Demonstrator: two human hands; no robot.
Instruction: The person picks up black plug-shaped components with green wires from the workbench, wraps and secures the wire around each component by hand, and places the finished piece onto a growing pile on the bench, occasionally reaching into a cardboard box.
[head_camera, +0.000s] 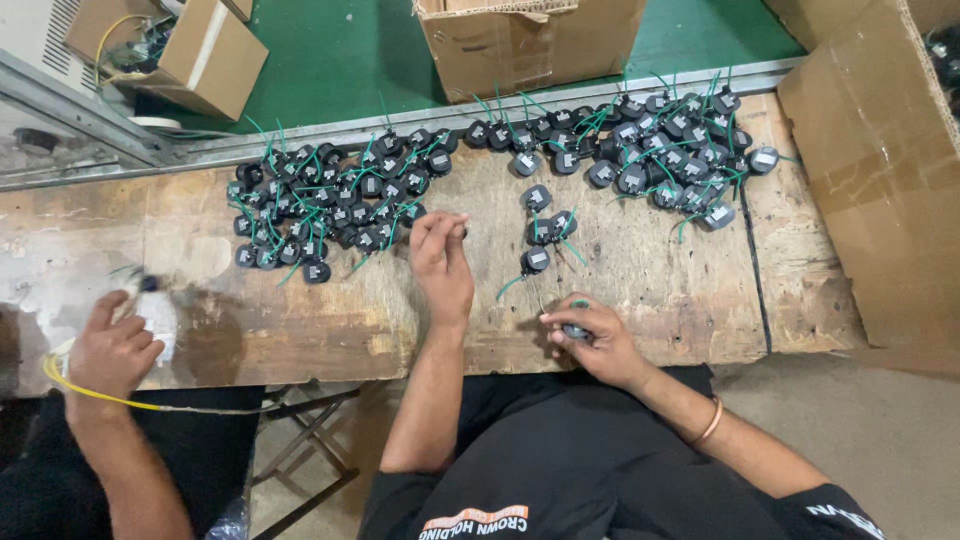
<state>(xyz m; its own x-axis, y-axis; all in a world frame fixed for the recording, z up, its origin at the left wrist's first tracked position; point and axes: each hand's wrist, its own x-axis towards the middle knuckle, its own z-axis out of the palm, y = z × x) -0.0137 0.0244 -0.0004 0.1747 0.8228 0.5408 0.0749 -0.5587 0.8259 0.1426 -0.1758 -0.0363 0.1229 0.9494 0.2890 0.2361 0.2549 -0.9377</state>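
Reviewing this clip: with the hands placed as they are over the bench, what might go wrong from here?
1. The left hand reaches beside the left pile of black parts; their tangled green wires may drag neighbours along.
2. The right hand holds a black part near the wooden bench edge, so it might drop off.
3. A co-worker's hand with a yellow cable works close by and may get in the way.
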